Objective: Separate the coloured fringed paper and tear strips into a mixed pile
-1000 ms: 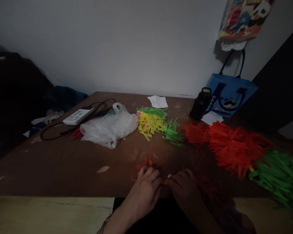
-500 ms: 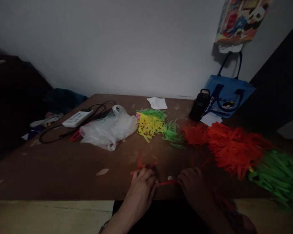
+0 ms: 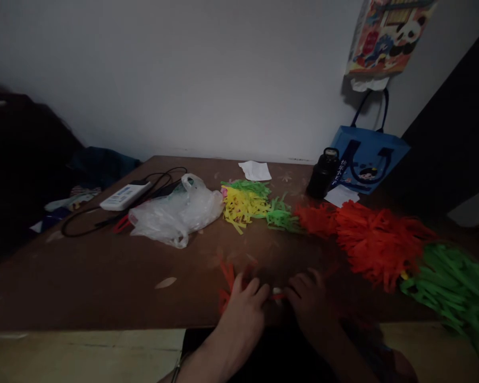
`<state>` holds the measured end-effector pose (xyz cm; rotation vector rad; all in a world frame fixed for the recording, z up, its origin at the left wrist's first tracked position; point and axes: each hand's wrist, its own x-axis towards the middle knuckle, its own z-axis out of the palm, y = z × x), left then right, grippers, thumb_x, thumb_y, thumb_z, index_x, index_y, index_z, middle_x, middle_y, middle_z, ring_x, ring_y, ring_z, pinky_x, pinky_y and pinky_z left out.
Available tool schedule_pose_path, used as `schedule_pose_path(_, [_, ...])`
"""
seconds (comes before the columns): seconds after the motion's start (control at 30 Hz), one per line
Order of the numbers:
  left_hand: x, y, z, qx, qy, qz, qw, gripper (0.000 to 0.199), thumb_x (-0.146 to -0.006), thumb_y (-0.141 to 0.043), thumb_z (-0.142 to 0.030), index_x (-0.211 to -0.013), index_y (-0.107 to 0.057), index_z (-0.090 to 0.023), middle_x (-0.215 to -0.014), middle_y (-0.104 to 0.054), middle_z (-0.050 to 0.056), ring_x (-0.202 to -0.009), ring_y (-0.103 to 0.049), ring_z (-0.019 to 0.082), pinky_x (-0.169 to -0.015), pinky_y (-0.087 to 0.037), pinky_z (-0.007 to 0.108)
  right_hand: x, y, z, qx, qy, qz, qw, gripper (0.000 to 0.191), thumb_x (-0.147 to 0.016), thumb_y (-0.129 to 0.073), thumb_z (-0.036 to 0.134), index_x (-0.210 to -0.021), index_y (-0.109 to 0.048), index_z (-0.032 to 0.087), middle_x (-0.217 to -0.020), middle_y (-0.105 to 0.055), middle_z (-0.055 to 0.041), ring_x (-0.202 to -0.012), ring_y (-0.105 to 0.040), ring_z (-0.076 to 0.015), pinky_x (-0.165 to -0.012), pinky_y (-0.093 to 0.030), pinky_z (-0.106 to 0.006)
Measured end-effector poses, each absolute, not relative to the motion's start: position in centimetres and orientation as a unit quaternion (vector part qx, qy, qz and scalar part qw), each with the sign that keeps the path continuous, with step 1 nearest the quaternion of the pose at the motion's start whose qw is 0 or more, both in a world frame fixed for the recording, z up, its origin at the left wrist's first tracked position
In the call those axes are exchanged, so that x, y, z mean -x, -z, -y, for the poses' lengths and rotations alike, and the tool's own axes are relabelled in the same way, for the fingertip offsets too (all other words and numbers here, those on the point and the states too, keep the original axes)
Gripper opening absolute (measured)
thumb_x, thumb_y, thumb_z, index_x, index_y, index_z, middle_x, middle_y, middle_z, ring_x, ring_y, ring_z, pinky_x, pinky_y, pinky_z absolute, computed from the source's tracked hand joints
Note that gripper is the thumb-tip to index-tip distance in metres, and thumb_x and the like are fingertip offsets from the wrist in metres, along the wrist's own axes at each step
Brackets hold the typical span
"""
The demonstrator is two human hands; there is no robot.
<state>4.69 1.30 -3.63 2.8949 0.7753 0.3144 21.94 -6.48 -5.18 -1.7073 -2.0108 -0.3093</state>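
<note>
At the near edge of the table, my left hand point(image 3: 249, 303) is closed on a red fringed paper strip point(image 3: 227, 274), whose loose ends stick out past the fingers. My right hand point(image 3: 308, 298) lies a short way to the right, fingers curled on the same strip. A narrow red stretch of it shows between the two hands. Dim light and blur hide the fingertips. To the right lie a bunch of red fringed paper point(image 3: 378, 242) and a bunch of green fringed paper point(image 3: 454, 292).
Beyond my hands lie yellow fringed paper point(image 3: 243, 207) and green strips point(image 3: 281, 215). A clear plastic bag point(image 3: 177, 213) and a white power strip point(image 3: 125, 196) with cables are on the left. A black bottle point(image 3: 322, 174) and a blue tote bag point(image 3: 370, 159) stand at the back right.
My hands have come closer together, the left one moving right, and the red stretch between them is shorter. The view has shifted slightly.
</note>
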Motion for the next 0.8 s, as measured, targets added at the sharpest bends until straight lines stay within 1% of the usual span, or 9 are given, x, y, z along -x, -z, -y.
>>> schedule_pose_path(0.1, [-5.2, 3.5, -1.7, -0.959, -0.087, -0.251, 0.095, 0.022, -0.085, -0.056, -0.004, -0.074, -0.068, -0.02, -0.086, -0.065, 0.004, -0.089, -0.053, 0.023, -0.098, -0.03, 0.052, -21.3, 5.0, 6.5, 0.6, 0.104, 0.756, 0.239, 0.016, -0.088, -0.052, 0.009, -0.088, -0.062, 0.021, -0.083, -0.065, -0.0012, -0.085, -0.055, -0.0196, -0.098, -0.028, -0.048])
schedule_pose_path(0.23, [-5.5, 2.4, -2.8, -0.944, -0.085, -0.274, 0.161, 0.01, -0.079, -0.062, -0.011, -0.073, -0.068, -0.015, -0.087, -0.066, 0.009, -0.09, -0.058, 0.026, -0.089, -0.039, 0.047, -20.6, 5.2, 5.9, 0.584, 0.114, 0.763, 0.252, 0.013, -0.091, -0.053, 0.014, -0.086, -0.063, 0.02, -0.079, -0.064, -0.0011, -0.081, -0.055, -0.0179, -0.095, -0.032, -0.044])
schedule_pose_path(0.3, [-5.1, 1.6, -3.1, -0.929, -0.095, -0.295, 0.202, 0.01, -0.078, -0.06, -0.01, -0.073, -0.068, -0.014, -0.087, -0.067, 0.008, -0.087, -0.061, 0.023, -0.086, -0.042, 0.041, -20.6, 5.4, 5.6, 0.576, 0.14, 0.762, 0.261, 0.017, -0.093, -0.05, 0.014, -0.082, -0.062, 0.019, -0.073, -0.062, 0.0, -0.075, -0.054, -0.0163, -0.093, -0.034, -0.042])
schedule_pose_path(0.37, [-4.4, 0.7, -3.0, -0.916, -0.104, -0.298, 0.247, 0.018, -0.083, -0.054, -0.01, -0.073, -0.068, -0.016, -0.084, -0.068, 0.004, -0.08, -0.062, 0.017, -0.08, -0.045, 0.031, -20.8, 5.2, 5.7, 0.561, 0.145, 0.77, 0.266, 0.023, -0.097, -0.044, 0.014, -0.082, -0.061, 0.019, -0.071, -0.061, 0.0009, -0.073, -0.054, -0.0152, -0.093, -0.034, -0.042])
schedule_pose_path(0.43, [-3.5, -0.1, -2.4, -0.878, -0.106, -0.295, 0.362, 0.025, -0.09, -0.047, -0.018, -0.077, -0.068, -0.017, -0.08, -0.068, 0.001, -0.074, -0.062, 0.013, -0.07, -0.046, 0.023, -20.9, 4.3, 6.3, 0.534, 0.14, 0.789, 0.271, 0.026, -0.1, -0.038, 0.015, -0.092, -0.062, 0.018, -0.078, -0.064, 0.0006, -0.077, -0.056, -0.0151, -0.099, -0.031, -0.044])
schedule_pose_path(0.5, [-2.7, -0.5, -1.5, -0.772, -0.099, -0.306, 0.549, 0.028, -0.093, -0.046, -0.03, -0.082, -0.069, -0.017, -0.071, -0.065, -0.001, -0.063, -0.058, 0.013, -0.059, -0.045, 0.021, -20.9, 2.8, 7.1, 0.507, 0.139, 0.807, 0.271, 0.03, -0.101, -0.032, 0.014, -0.102, -0.062, 0.018, -0.087, -0.067, -0.0009, -0.086, -0.059, -0.016, -0.104, -0.027, -0.047])
schedule_pose_path(0.6, [-2.1, -0.4, 0.1, -0.56, -0.135, -0.317, 0.754, 0.021, -0.08, -0.066, -0.036, -0.08, -0.07, -0.015, -0.063, -0.062, -0.002, -0.055, -0.052, 0.01, -0.054, -0.042, 0.02, -20.4, 0.1, 8.0, 0.5, 0.126, 0.804, 0.297, 0.029, -0.1, -0.034, 0.012, -0.104, -0.062, 0.019, -0.085, -0.068, 0.0004, -0.085, -0.061, -0.0142, -0.105, -0.028, -0.043])
schedule_pose_path(0.7, [-2.2, 0.3, 1.4, -0.45, -0.227, -0.292, 0.813, 0.019, -0.065, -0.082, -0.029, -0.071, -0.071, -0.014, -0.068, -0.066, 0.0, -0.063, -0.056, 0.011, -0.062, -0.043, 0.02, -19.5, -1.9, 8.0, 0.494, 0.102, 0.771, 0.388, 0.017, -0.096, -0.046, 0.012, -0.094, -0.062, 0.019, -0.076, -0.068, 0.0032, -0.07, -0.062, -0.01, -0.1, -0.037, -0.034])
schedule_pose_path(0.8, [-2.6, 0.7, 2.4, -0.42, -0.323, -0.28, 0.8, 0.015, -0.064, -0.083, -0.023, -0.066, -0.071, -0.016, -0.071, -0.067, 0.0, -0.067, -0.058, 0.012, -0.065, -0.044, 0.02, -18.5, -2.3, 7.5, 0.477, 0.056, 0.753, 0.45, 0.016, -0.096, -0.047, 0.015, -0.093, -0.062, 0.019, -0.075, -0.068, 0.0013, -0.07, -0.065, -0.0105, -0.092, -0.046, -0.03])
